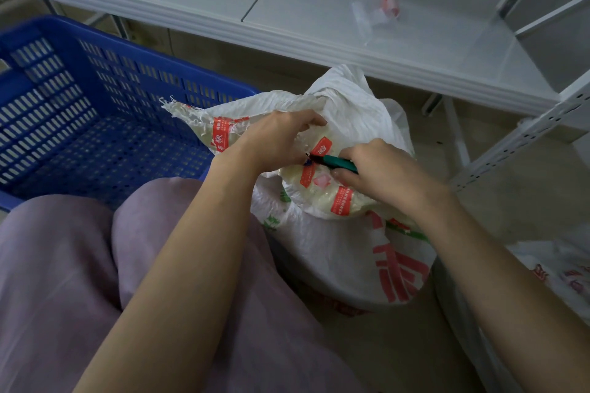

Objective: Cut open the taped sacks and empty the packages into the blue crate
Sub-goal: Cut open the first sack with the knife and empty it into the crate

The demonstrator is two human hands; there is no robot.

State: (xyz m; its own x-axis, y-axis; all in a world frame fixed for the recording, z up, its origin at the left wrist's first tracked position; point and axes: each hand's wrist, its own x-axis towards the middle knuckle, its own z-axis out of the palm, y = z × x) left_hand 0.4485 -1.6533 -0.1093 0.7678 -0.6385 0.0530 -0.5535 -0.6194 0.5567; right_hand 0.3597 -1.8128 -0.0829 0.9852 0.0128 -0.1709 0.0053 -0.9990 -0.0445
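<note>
A white woven sack (338,246) with red and green print stands on the floor in front of my knees, its top bound with clear tape bearing red labels (343,199). My left hand (277,137) grips the crumpled sack top and holds it up. My right hand (380,169) holds a green utility knife (335,162), with the blade tip against the taped top, close to my left hand. The blue perforated crate (95,99) sits to the left with no packages visible inside, and the frayed sack edge hangs over its right rim.
A white metal shelf (319,9) runs across the back with a small clear plastic bag (380,13) on it. A perforated shelf upright (523,134) stands at the right. Another printed bag (562,271) lies at the lower right. My legs in lilac fabric (79,281) fill the lower left.
</note>
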